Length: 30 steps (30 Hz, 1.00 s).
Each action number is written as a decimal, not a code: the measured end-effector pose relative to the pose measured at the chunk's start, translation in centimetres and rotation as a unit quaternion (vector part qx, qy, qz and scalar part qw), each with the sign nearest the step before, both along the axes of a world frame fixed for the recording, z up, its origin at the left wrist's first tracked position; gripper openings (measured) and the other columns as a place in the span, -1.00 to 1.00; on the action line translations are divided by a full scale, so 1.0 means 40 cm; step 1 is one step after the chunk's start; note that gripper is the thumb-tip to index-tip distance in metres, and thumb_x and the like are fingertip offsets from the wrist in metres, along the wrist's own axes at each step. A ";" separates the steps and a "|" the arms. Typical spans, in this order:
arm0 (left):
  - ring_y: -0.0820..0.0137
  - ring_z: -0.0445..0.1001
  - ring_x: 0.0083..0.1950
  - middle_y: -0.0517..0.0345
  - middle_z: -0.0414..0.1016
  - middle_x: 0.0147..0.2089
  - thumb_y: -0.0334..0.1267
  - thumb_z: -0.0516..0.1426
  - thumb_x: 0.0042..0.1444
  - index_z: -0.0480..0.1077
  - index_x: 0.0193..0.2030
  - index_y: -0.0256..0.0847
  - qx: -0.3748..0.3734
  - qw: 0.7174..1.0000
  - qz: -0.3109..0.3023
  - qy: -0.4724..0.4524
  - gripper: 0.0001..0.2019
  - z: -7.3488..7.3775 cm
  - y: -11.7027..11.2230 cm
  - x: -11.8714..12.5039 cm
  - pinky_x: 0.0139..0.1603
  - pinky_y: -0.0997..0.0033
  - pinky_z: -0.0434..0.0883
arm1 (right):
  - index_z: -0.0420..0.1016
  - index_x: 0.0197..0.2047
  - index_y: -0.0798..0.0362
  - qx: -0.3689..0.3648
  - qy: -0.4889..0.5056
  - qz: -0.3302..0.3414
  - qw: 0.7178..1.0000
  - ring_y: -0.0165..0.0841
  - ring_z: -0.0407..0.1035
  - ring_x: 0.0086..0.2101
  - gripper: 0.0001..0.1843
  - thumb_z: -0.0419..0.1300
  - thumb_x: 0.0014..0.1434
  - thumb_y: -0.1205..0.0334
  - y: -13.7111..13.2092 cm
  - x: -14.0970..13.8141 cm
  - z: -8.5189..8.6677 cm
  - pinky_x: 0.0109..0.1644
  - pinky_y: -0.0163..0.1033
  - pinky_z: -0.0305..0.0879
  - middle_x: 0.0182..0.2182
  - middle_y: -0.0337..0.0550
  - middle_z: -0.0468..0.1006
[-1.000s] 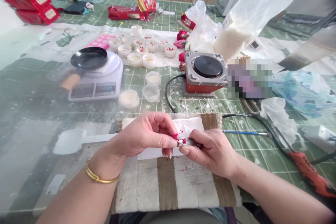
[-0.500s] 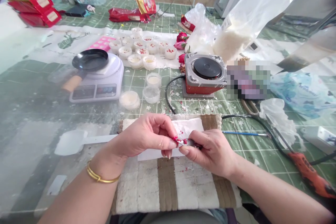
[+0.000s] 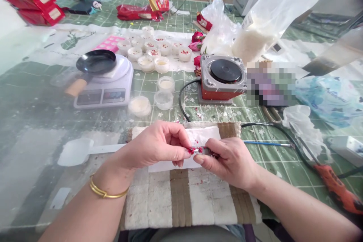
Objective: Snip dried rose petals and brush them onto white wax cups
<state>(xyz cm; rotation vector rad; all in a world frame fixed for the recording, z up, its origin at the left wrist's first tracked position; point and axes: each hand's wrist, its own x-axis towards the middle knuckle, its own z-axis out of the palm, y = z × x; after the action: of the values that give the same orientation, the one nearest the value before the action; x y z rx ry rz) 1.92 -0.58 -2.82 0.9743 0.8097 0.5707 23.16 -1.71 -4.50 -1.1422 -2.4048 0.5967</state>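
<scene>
My left hand [image 3: 159,145] and my right hand [image 3: 229,160] meet above a white paper sheet [image 3: 202,138] on a striped beige cloth [image 3: 184,200]. The left fingertips pinch small red petal bits [image 3: 195,150]. A small metal tool [image 3: 206,151] is gripped in the right hand, its tip among the petal bits. Both hands are closed. A gold bangle [image 3: 106,193] circles my left wrist.
A white scoop [image 3: 76,152] lies left of the cloth. Farther back stand a kitchen scale [image 3: 104,89] with a black pan [image 3: 96,61], several small filled cups [image 3: 154,51], a red hotplate [image 3: 222,79] with cord, red roses [image 3: 196,41], plastic bags, a blue pen [image 3: 266,144], an orange tool [image 3: 337,193].
The hands stay almost in place; the left fingers shift slightly on the red bits at the tool's tip.
</scene>
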 end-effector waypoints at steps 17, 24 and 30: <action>0.57 0.44 -0.52 0.22 0.46 -0.48 -0.44 0.25 -0.09 0.42 -0.42 -0.31 0.024 0.999 -0.001 -0.031 -0.91 -0.007 0.002 -0.006 -0.51 0.62 0.39 | 0.02 -0.57 0.05 -0.029 -0.016 0.007 0.999 -0.57 -0.15 -0.66 -0.52 0.01 0.18 -0.11 0.001 0.000 0.002 -0.57 -0.37 -0.26 -0.72 -0.41 -0.01; 0.53 0.47 -0.50 0.21 0.48 -0.46 -0.46 0.24 -0.06 0.42 -0.38 -0.30 0.012 0.998 -0.011 -0.066 -0.91 -0.004 -0.001 -0.010 -0.49 0.58 0.42 | 0.02 -0.57 0.04 -0.041 0.002 -0.003 0.999 -0.58 -0.14 -0.66 -0.52 0.07 0.12 -0.13 0.001 -0.005 0.004 -0.58 -0.38 -0.24 -0.72 -0.41 0.02; 0.52 0.49 -0.49 0.21 0.49 -0.45 -0.50 0.23 -0.06 0.42 -0.38 -0.30 0.004 0.997 -0.015 -0.082 -0.90 -0.004 -0.002 -0.005 -0.46 0.56 0.45 | -0.01 -0.57 0.04 -0.051 0.001 0.011 0.999 -0.58 -0.15 -0.66 -0.52 0.05 0.14 -0.11 -0.006 -0.003 0.007 -0.58 -0.38 -0.25 -0.72 -0.41 -0.01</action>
<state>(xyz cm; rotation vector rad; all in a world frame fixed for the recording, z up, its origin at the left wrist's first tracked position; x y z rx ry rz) 1.72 -0.65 -2.98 0.9322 0.6466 0.6200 23.05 -1.93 -4.23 -1.1565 -2.4123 0.7351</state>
